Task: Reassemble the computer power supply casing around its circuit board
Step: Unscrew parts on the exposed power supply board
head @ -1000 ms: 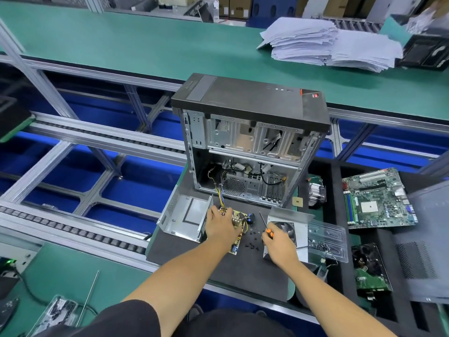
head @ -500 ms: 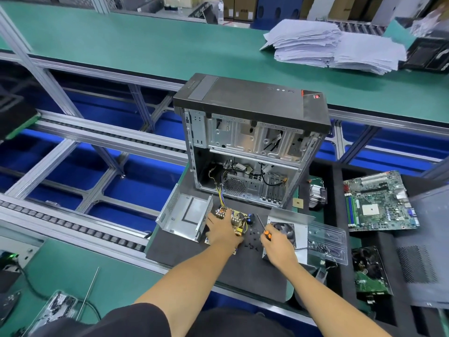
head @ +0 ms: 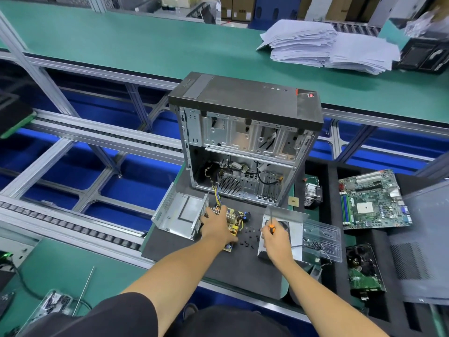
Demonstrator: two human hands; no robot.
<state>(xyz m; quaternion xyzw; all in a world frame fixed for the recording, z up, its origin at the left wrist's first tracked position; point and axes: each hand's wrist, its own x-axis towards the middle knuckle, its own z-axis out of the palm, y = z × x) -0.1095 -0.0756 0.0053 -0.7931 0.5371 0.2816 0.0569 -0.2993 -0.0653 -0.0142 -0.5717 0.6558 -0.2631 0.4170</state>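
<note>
The yellow power supply circuit board lies on the black mat, with coloured wires running up into the tower. My left hand rests on top of the board, fingers spread over it. The open silver casing shell sits just left of the board. The casing lid with its fan lies to the right. My right hand grips an orange-handled screwdriver above that lid. Several small black screws are scattered between my hands.
An open black computer tower stands behind the parts. A clear plastic tray, a heatsink, a motherboard and a grey side panel lie right. A conveyor frame runs left; paper stacks sit far back.
My left hand slid slightly left and nearer on the board. My right hand with the screwdriver stayed above the fan lid.
</note>
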